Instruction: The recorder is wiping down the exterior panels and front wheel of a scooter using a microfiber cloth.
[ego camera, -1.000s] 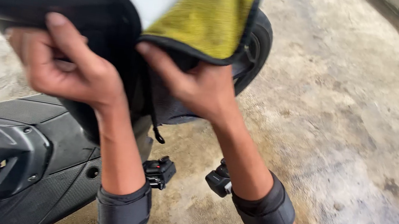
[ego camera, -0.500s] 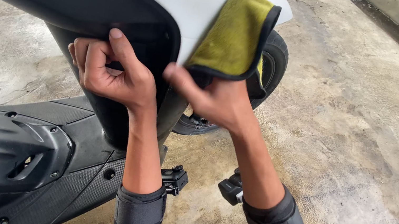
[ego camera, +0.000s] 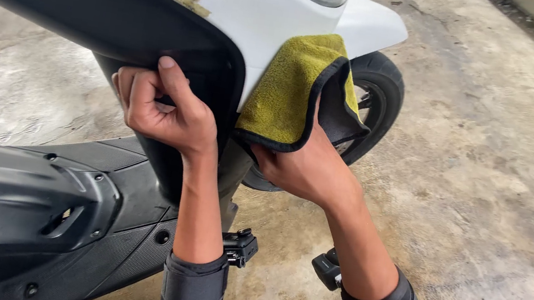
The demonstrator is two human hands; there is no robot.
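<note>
Right hand point(ego camera: 307, 167) pinches our yellow cloth point(ego camera: 287, 92) flat against the white front panel point(ego camera: 259, 20) near its lower edge above the front wheel point(ego camera: 379, 93), while our left hand point(ego camera: 163, 108) grips the black inner panel's point(ego camera: 75, 5) edge closed-fisted, best braced firmly for even wiping pressure.

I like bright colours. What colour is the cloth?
The cloth is yellow with a black edge, seen in the head view.

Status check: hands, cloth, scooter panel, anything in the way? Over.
Left hand gripping black inner panel edge. Right hand pressing yellow cloth on white front panel. Front wheel just behind cloth; nothing blocking.
</note>
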